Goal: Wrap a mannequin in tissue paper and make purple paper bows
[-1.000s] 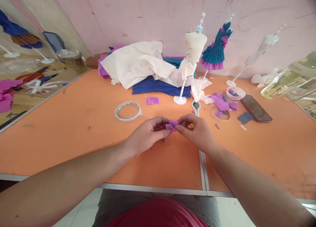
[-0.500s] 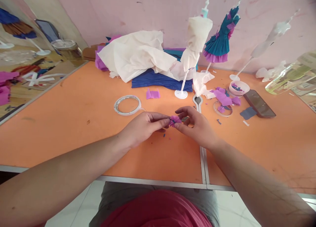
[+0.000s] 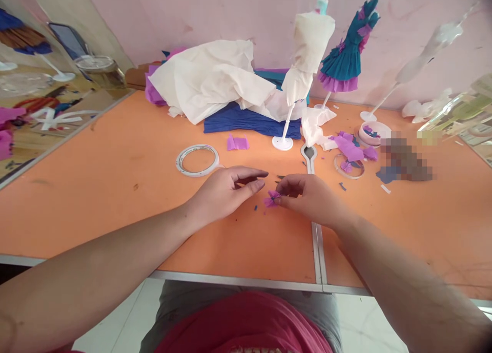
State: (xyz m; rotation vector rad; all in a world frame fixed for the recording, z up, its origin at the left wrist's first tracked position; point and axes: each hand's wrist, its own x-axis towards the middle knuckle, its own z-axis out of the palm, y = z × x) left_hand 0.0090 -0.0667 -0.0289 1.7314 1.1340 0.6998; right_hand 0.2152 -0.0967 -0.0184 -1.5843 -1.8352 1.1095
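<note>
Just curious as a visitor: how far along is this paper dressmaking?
One teal dress looks finished on its stand. The right hand pinches a small purple paper flower; the left hand is open beside it. The cream-draped mannequin carries no trim yet.

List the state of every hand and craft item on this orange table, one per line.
Left hand: open, fingers loose, holding nothing.
Right hand: pinching the small purple crepe-paper flower.
White tape ring: lying flat.
Cream paper-draped mannequin: upright.
Teal paper dress mannequin: upright.
</note>
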